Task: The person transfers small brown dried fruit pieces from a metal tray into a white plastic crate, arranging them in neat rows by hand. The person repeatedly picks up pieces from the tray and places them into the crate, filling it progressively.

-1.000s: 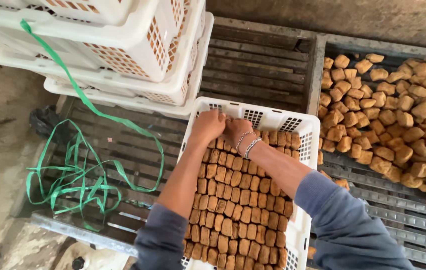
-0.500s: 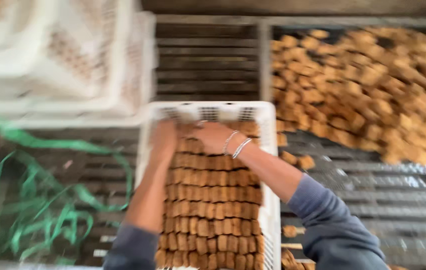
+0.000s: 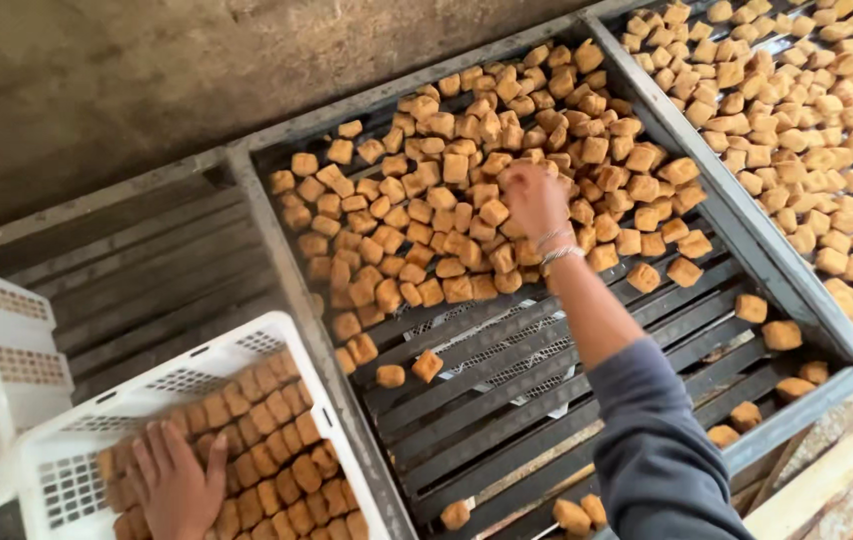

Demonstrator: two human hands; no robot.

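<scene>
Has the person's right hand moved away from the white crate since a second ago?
Yes. The right hand has left the white crate and reached out to the loose brown cubes on the slatted rack; the left hand stays in the crate.

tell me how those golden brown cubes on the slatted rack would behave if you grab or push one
The brown cubes look blocky and flat-sided, so a pushed one would probably slide or tumble once rather than roll. The right hand reaches down over the pile, and each piece is small against it, suggesting they are light. Their puffed, crusted surfaces hint they may dent or crumble under a hard squeeze.
</scene>
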